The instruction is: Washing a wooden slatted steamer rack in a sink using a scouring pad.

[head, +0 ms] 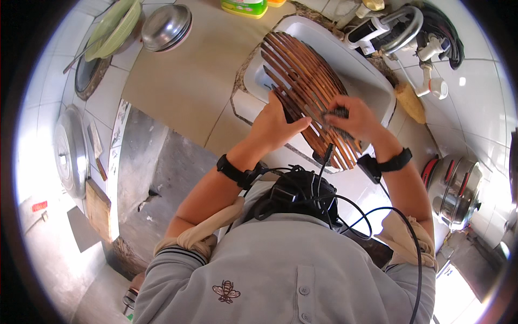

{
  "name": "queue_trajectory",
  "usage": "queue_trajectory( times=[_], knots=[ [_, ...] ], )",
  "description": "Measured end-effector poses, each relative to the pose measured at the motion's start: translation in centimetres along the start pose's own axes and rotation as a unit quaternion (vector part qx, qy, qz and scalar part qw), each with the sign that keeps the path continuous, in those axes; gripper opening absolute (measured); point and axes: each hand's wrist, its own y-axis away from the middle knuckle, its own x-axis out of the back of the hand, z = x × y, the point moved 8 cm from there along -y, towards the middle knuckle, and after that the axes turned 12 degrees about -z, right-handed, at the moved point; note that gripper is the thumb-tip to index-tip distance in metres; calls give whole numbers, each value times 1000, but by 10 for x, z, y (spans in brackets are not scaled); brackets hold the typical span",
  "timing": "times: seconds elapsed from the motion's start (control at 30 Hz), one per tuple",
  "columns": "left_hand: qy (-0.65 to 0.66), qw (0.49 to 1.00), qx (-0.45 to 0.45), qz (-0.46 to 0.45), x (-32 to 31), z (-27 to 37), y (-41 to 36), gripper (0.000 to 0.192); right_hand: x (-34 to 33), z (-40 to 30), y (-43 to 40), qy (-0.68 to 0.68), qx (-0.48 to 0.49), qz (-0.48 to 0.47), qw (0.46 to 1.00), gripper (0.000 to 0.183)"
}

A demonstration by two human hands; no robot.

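Note:
A round rack of brown wooden slats (303,77) leans tilted across the white sink (364,75), its near end over the sink's front edge. My left hand (273,127) grips the rack by its left edge, thumb lying over the slats. In my right hand (358,119) is a dark scouring pad (339,113), pressed on the slats near the rack's right side. That hand is slightly blurred. Both wrists wear black straps with small devices, and the pad is partly hidden by my fingers.
Behind the sink stands a curved metal faucet (412,36). Stacked metal bowls (168,26), a green colander (115,32) and a green bottle (245,7) are on the left and back. A steel pot (457,190) sits right; a cleaver (95,139) is left. Black cables (360,216) hang before my chest.

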Motion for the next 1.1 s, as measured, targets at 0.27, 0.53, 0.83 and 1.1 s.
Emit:
queue_trajectory(
  times=[0.27,0.53,0.83,1.1],
  knots=[
    [111,992,39,-45,-4,-8,-6,66,-29,-8,5,111,120,113,980,20],
    [133,987,80,-38,-1,-13,-4,54,-29,-23,-10,123,135,52,982,19],
    [69,997,12,-22,-1,-12,-7,39,-2,-22,-18,-23,120,120,985,20],
    [-7,999,-28,37,2,-13,-5,32,-31,-11,3,88,127,61,986,17]
  ],
)
